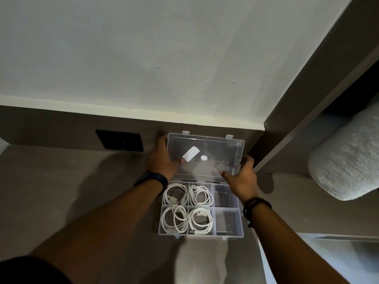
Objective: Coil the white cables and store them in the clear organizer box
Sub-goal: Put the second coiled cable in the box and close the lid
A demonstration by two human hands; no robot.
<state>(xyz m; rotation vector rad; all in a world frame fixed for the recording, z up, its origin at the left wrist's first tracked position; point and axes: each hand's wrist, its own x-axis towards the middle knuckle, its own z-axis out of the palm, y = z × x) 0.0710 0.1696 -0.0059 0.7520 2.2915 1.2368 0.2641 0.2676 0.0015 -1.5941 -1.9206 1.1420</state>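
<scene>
Your left hand (162,158) grasps the left edge of the raised lid (207,154), thumb on its inner face and the other fingers wrapped behind it. Keep that hold light, since the clear plastic will likely flex if you squeeze.

Below the lid, the clear organizer box (202,235) sits open on the brown surface (61,181), near the back wall. All four white cables are already coiled in its left and middle compartments: one at the far left (176,195), one at the far middle (201,195), one at the near left (175,219) and one at the near middle (200,220). The right-hand compartments look empty. So the step in hand appears to be closing up.

Before you lower the lid, check that no loop or plug stands above the dividers; the near left coil looks the loosest.

Your right hand (243,177) grips the lid's right edge, fingers curled over it. Bring both sides down together so the hinge does not twist, then press the front latches (178,236) home.
</scene>
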